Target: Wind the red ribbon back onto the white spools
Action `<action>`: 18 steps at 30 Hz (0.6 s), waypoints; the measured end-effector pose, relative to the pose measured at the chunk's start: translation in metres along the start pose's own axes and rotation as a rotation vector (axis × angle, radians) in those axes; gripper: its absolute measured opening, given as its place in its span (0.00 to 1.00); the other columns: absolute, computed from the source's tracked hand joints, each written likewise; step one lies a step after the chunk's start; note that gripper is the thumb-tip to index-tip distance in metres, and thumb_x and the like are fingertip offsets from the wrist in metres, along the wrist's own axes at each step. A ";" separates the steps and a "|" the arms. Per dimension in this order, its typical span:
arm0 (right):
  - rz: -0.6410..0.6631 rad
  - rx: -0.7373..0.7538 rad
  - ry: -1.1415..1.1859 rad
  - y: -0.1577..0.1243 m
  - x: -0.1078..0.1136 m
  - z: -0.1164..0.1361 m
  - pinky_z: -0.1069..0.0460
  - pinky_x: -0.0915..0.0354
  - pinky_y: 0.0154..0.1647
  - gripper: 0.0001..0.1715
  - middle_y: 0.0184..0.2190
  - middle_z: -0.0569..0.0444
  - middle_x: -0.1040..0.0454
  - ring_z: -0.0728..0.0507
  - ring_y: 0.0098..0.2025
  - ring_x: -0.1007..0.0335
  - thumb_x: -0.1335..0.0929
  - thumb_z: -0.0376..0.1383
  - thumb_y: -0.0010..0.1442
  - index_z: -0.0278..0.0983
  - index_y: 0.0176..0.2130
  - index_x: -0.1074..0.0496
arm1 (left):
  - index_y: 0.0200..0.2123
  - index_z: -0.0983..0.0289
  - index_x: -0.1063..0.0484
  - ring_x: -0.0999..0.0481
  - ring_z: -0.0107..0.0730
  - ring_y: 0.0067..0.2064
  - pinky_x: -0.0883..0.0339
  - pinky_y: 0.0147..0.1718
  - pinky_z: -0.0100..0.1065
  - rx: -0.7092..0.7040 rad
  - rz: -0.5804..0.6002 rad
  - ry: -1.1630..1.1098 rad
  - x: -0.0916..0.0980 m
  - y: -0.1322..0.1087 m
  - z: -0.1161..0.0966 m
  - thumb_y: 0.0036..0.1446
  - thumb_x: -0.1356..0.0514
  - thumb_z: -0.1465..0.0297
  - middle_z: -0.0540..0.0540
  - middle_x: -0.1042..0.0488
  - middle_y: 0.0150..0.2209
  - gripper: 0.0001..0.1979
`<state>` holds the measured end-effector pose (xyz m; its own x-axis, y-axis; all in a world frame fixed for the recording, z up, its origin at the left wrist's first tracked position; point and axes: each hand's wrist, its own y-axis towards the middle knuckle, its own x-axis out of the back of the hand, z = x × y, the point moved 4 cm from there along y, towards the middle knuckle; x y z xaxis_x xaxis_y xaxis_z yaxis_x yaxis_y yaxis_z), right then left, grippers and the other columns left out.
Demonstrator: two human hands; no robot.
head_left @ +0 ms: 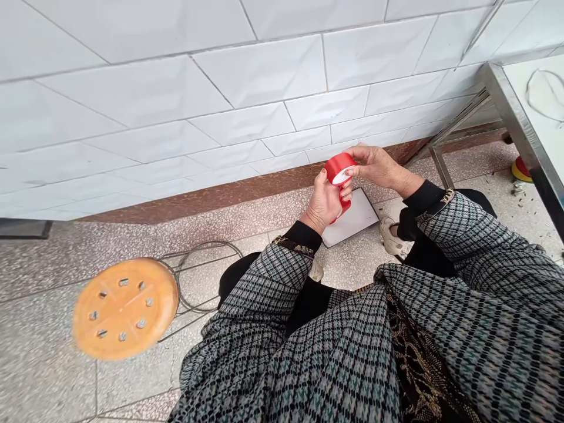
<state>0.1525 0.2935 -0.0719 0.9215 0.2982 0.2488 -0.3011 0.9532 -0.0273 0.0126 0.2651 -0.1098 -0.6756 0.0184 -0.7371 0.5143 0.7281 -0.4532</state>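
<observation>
A roll of red tape (341,168) with a white core is held up between my two hands, in front of the low part of the wall. My left hand (325,202) closes round it from below, thumb against its left side. More red material (345,206) shows under the left fingers, partly hidden; I cannot tell if it is a second roll or a loose length. My right hand (376,166) pinches the right edge of the roll between thumb and fingers. A white board (352,220) with a dark edge lies on the floor below the hands.
To the left stands an orange round stool (126,308) with holes in its seat and thin metal legs. White tiles cover the wall (264,70) ahead. A metal-framed table (513,111) stands at the right, with a red and yellow object (521,169) beneath it.
</observation>
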 end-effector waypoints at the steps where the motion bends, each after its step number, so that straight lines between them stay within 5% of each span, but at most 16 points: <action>1: -0.010 0.013 -0.066 0.000 0.003 0.002 0.41 0.34 0.57 0.28 0.43 0.49 0.20 0.38 0.51 0.29 0.21 0.58 0.54 0.40 0.43 0.20 | 0.35 0.62 0.28 0.40 0.22 0.22 0.42 0.22 0.28 0.004 -0.003 0.005 0.001 0.001 0.000 0.66 0.40 0.43 0.47 0.36 0.24 0.27; 5: -0.043 0.011 -0.243 -0.002 0.015 0.007 0.39 0.36 0.58 0.25 0.41 0.49 0.20 0.36 0.52 0.32 0.21 0.54 0.56 0.39 0.43 0.19 | 0.35 0.62 0.29 0.42 0.21 0.22 0.45 0.21 0.27 0.031 -0.055 0.036 0.006 0.002 -0.001 0.65 0.36 0.46 0.46 0.37 0.24 0.23; 12: 0.010 -0.080 -0.102 -0.005 0.030 0.007 0.45 0.32 0.48 0.30 0.40 0.51 0.21 0.41 0.45 0.29 0.22 0.59 0.54 0.39 0.44 0.20 | 0.31 0.63 0.31 0.43 0.20 0.22 0.46 0.23 0.26 0.035 -0.023 0.101 0.020 0.008 -0.004 0.62 0.32 0.66 0.45 0.38 0.23 0.12; 18: 0.070 -0.060 -0.400 -0.006 0.033 0.011 0.43 0.36 0.50 0.16 0.37 0.51 0.24 0.39 0.45 0.32 0.23 0.49 0.59 0.39 0.38 0.22 | 0.27 0.66 0.31 0.47 0.16 0.19 0.56 0.20 0.24 0.044 -0.032 0.245 0.027 0.016 -0.002 0.56 0.35 0.79 0.43 0.41 0.20 0.09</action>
<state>0.1823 0.2967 -0.0526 0.7276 0.3309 0.6009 -0.3339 0.9360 -0.1111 0.0014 0.2782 -0.1359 -0.7967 0.1653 -0.5814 0.5098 0.7005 -0.4994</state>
